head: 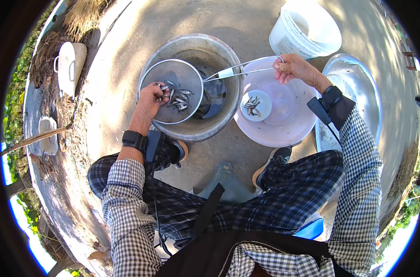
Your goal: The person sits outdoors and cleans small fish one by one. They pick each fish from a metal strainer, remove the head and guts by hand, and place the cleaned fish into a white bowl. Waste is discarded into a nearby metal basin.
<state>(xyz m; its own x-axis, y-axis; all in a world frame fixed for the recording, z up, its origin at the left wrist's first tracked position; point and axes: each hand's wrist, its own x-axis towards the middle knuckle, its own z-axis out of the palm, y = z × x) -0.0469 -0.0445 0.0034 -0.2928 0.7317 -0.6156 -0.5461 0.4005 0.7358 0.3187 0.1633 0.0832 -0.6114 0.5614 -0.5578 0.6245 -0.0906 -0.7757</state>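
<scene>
My right hand (288,69) grips the end of the wire handle of a round metal mesh strainer (158,78). The strainer lies level over the left part of a large metal pot (232,107), which holds dark water. My left hand (154,98) is over the strainer's left side, its fingers closed around a few small fish. More small silvery fish (182,98) lie on the mesh beside its fingertips. To the pot's right stands a wide pale pink plastic basin (289,133), and in it a small white bowl (265,114) holds several small fish.
A white plastic bucket (289,39) bearing writing stands tilted at the upper right. A large shiny metal basin (364,86) is right of the pink one. My shoes (276,166) flank a green plastic stool (224,180). At the far left lie a white container (67,65) and a wooden stick (40,137).
</scene>
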